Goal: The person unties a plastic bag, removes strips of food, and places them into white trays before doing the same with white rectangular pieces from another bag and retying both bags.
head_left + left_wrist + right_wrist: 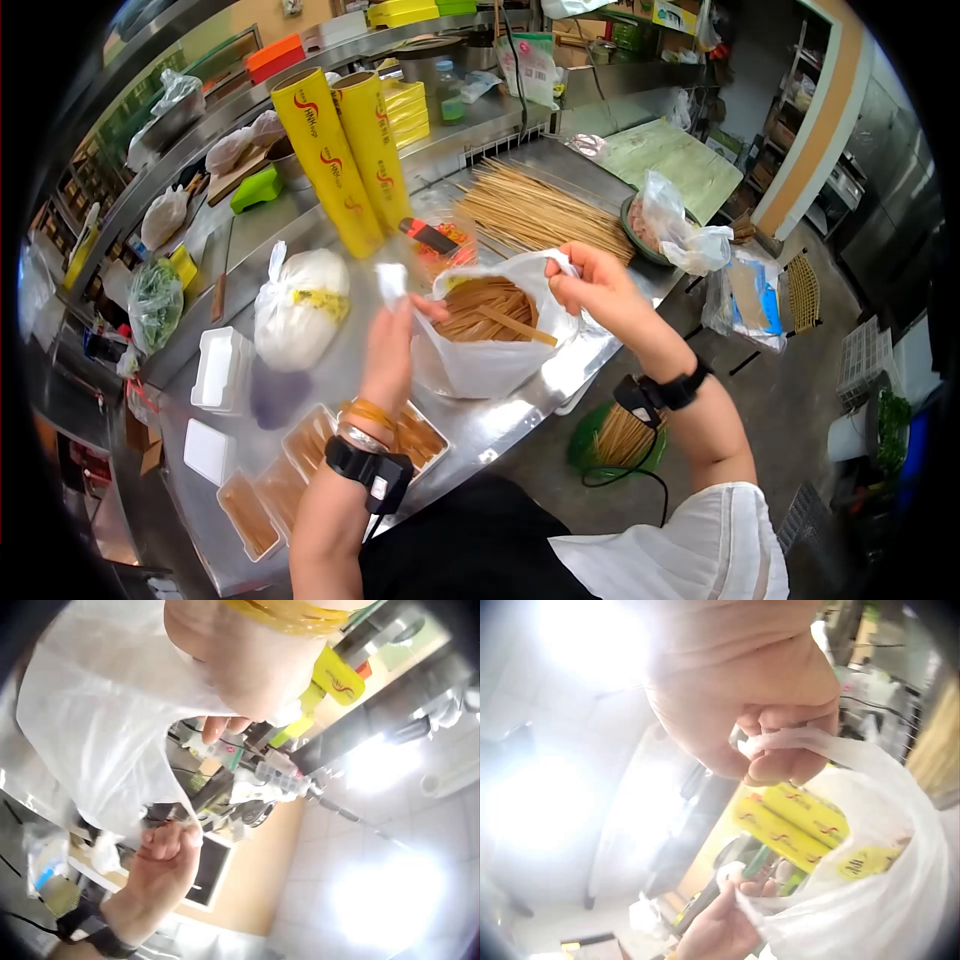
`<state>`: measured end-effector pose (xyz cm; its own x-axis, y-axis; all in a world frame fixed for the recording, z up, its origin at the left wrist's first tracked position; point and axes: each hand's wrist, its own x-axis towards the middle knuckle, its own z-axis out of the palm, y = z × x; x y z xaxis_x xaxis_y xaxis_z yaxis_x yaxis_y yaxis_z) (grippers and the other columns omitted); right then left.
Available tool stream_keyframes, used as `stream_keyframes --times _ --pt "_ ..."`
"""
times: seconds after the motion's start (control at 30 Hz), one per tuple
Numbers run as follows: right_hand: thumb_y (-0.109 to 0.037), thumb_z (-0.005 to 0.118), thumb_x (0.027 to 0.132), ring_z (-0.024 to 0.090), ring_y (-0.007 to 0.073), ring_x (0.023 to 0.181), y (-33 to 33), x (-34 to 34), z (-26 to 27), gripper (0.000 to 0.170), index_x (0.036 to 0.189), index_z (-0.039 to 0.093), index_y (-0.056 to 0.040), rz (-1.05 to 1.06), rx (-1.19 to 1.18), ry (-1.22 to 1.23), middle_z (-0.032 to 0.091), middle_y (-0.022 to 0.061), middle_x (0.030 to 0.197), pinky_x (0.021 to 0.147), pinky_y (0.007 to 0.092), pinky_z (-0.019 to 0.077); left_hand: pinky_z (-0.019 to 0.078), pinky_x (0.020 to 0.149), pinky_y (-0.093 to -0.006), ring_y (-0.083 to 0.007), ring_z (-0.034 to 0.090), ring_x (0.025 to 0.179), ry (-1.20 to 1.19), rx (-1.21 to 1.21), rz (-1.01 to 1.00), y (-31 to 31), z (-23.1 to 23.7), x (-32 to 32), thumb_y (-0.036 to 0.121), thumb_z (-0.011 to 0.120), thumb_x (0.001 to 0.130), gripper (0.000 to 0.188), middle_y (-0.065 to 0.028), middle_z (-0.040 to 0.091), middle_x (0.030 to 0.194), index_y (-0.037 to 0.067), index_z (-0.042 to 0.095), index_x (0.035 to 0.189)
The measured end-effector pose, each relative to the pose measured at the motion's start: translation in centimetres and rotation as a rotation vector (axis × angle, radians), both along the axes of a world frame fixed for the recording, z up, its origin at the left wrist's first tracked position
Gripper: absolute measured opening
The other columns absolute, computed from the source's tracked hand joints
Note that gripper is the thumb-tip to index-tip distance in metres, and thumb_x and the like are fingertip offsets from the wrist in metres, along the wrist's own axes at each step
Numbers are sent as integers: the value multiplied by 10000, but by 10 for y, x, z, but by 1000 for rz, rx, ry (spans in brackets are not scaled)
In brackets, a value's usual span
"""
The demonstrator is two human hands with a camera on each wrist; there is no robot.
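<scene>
A white plastic bag [475, 370] stands open on the steel table, with many flat brown strips [485, 308] inside. One longer strip lies across the top of the heap. My right hand [605, 285] grips the bag's right handle, its fingers curled round the twisted plastic in the right wrist view. At the opposite side my left hand [388, 350] pinches the other handle [392, 280], which sticks up above the fingers. Both sides of the bag's mouth are drawn apart. In the left wrist view the bag wall stretches between the two hands.
Left of the bag sit a knotted white bag [302, 305] and two tall yellow rolls [325, 160]. Trays of brown strips [250, 515] line the near edge. Behind lie many thin wooden sticks [545, 205] and a bowl [640, 235]. A green basket of sticks [620, 445] stands below.
</scene>
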<state>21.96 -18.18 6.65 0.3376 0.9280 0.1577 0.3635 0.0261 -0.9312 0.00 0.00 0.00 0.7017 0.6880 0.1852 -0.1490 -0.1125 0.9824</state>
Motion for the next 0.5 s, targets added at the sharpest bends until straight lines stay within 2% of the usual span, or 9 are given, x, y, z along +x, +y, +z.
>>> stream_keyframes --times 0.07,0.1,0.13,0.17,0.2,0.27,0.4,0.47,0.5 --pt "-110 663 808 659 184 739 -9 -47 36 77 866 627 -76 18 -50 -500 631 108 795 624 344 499 415 948 -299 -135 580 846 -228 -263 -14 5 23 -17 230 483 1019 267 -16 619 863 7 574 1133" --pt "-116 691 762 644 248 731 -13 -20 50 112 839 623 -74 167 61 -902 598 107 762 617 376 500 432 860 -297 -146 561 792 -299 -244 2 -7 9 43 198 466 1012 247 -5 586 819 16 597 1116" --pt "-115 698 738 611 290 713 -5 -40 51 132 840 625 -74 264 166 -1030 593 80 762 637 394 490 449 772 -295 -157 543 737 -196 -170 29 -9 20 47 166 448 1005 241 7 553 775 25 619 1099" --pt "-115 651 710 621 310 749 6 -60 49 59 726 617 -69 320 260 -1039 599 95 766 687 421 499 467 684 -293 -169 525 682 -91 -98 47 -13 28 51 134 431 998 248 19 519 731 34 642 1082" --pt "-108 651 706 602 304 808 17 -72 51 52 717 617 -70 271 313 -1040 598 97 815 725 410 488 486 687 -325 -196 585 711 -37 217 4 -13 11 52 78 479 953 207 -1 585 739 38 638 1079" --pt "-99 653 694 570 299 891 32 -72 56 48 716 625 -67 195 397 -1018 594 100 884 776 399 472 496 723 -332 -207 625 790 168 513 -123 -35 33 36 55 513 919 220 -39 642 837 49 638 1099" --pt "-108 672 707 553 304 952 60 -68 42 102 762 627 -35 186 544 -997 598 117 972 778 411 460 509 792 -348 -238 667 927 304 714 -331 -31 46 7 50 585 873 256 -118 702 983 54 640 1124" --pt "-129 683 735 556 312 972 65 -80 40 127 792 629 -29 232 571 -1076 604 122 1003 776 420 463 508 800 -345 -240 663 895 96 910 -26 -18 -4 7 134 563 926 221 -107 695 933 46 635 1115" --pt "-142 684 750 556 319 983 64 -89 42 132 808 637 -34 242 568 -1112 606 120 1009 788 423 468 506 796 -340 -234 657 872 51 821 25 -16 -12 8 180 542 951 232 -98 686 902 41 633 1113"
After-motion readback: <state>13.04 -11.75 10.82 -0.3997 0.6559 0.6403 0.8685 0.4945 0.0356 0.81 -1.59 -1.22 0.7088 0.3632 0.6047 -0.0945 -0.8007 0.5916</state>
